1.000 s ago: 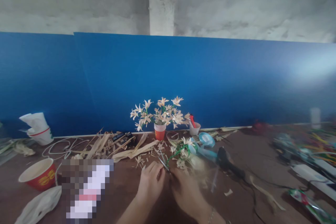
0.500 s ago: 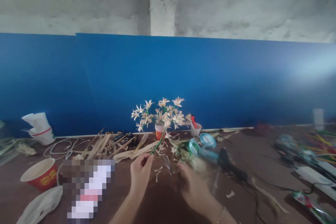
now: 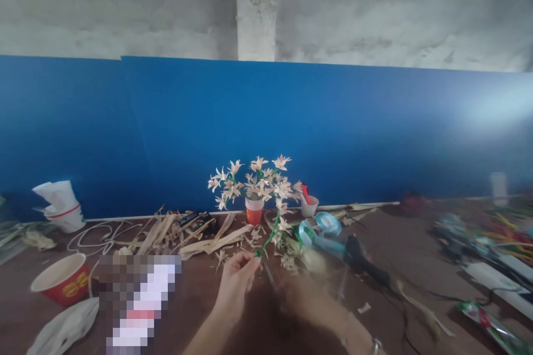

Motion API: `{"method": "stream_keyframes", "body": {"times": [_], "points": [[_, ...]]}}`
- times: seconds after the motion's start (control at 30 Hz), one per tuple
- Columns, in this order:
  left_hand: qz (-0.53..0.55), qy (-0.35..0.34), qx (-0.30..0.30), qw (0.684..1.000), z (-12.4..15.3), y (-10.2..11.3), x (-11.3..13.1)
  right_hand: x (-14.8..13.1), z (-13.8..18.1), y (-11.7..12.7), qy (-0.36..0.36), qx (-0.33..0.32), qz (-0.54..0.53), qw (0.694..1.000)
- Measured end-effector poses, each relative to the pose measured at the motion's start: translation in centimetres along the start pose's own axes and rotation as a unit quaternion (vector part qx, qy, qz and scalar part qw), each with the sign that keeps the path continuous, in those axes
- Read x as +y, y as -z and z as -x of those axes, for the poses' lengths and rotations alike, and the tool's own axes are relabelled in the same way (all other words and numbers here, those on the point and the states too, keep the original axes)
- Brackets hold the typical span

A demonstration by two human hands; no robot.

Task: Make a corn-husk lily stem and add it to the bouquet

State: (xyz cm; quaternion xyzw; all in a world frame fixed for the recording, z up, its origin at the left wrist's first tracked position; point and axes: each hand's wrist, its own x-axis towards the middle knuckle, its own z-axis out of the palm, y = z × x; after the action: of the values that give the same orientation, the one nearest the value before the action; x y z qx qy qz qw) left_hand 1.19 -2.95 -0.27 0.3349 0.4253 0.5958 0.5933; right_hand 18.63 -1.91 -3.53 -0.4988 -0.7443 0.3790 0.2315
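My left hand is pinched on the lower end of a green flower stem that rises up and to the right, with small cream blossoms near its top. My right hand is smeared by motion just right of it, low over the brown table; its fingers cannot be made out. A thin dark tool, perhaps scissors, lies between the two hands. Behind them stands a red cup holding a bunch of cream flowers.
Dry husk strips litter the table at the back. A black glue gun and blue ribbon rolls lie to the right. Red paper cup, stacked white cups and a white bag sit left. A blue board backs the table.
My left hand lifted the green stem off the table, swung it left, then brought it upright toward the centre. My right hand dropped lower and blurred.
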Motion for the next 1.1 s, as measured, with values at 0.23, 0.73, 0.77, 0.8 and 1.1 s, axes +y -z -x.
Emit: {"method": "stream_keyframes", "body": {"times": [0.23, 0.73, 0.77, 0.8, 1.1], "points": [[0.006, 0.032, -0.028, 0.999, 0.5, -0.5, -0.8, -4.5, -2.3, 0.6, -0.011, 0.099, -0.281, 0.955], [-0.191, -0.133, -0.007, 0.973, 0.6, 0.5, -0.8, -6.6, -1.7, -1.2, -0.038, 0.259, -0.167, 0.951], [-0.218, -0.161, -0.006, 0.963, 0.7, 0.5, -0.8, -6.6, -1.7, -1.2, -0.041, 0.259, -0.154, 0.953], [-0.243, -0.188, -0.005, 0.951, 0.8, 0.5, -0.8, -6.7, -1.6, -1.3, -0.043, 0.257, -0.147, 0.954], [-0.226, -0.160, -0.033, 0.960, 0.5, 0.2, -0.9, -7.1, -1.4, -1.1, -0.044, 0.237, -0.165, 0.956]]}}
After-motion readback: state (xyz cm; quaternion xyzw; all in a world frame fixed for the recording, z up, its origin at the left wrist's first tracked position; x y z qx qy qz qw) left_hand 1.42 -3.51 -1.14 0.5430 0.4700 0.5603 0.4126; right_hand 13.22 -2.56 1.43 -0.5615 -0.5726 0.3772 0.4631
